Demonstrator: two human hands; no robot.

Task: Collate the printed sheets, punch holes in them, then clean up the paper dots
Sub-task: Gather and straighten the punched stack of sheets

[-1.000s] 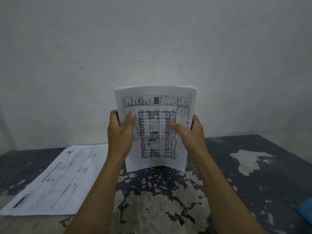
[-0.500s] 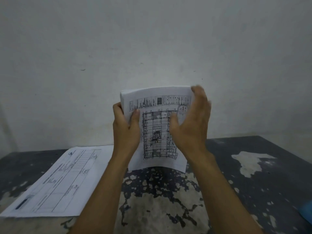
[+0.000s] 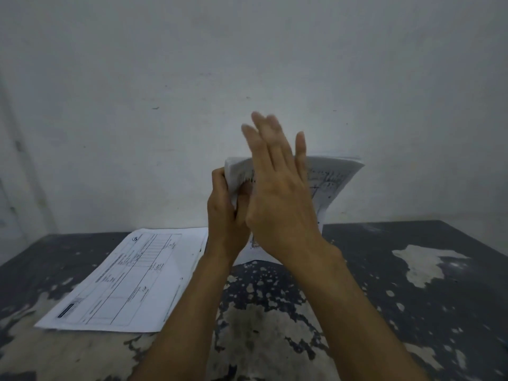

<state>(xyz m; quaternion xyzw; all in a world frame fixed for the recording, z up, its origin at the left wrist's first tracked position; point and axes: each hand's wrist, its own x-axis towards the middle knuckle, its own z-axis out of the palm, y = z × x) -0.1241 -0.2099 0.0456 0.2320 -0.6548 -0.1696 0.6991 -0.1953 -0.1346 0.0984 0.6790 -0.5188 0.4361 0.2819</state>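
At the far left, 1 printed sheet (image 3: 123, 281) lies flat on the table (image 3: 412, 312), angled so its long side runs away from the person; it carries a ruled form with small text too fine to read. The table is dark with large pale patches where the paint has worn off, and a plain pale wall (image 3: 247, 64) stands behind it.

Toward the middle, the left hand (image 3: 224, 215) grips the stack of sheets (image 3: 335, 177) by its left edge, thumb on the near face and fingers curled behind. The stack is held upright, its bottom edge at the table near the back; whether it touches cannot be told. The top right corner leans away to the right, and a printed drawing shows on the near face.

Just right of that, the right hand (image 3: 277, 193) is spread flat with straight fingers (image 3: 264, 133) raised past the stack's top edge. It is in front of the near face, holding nothing, and is motion-blurred.
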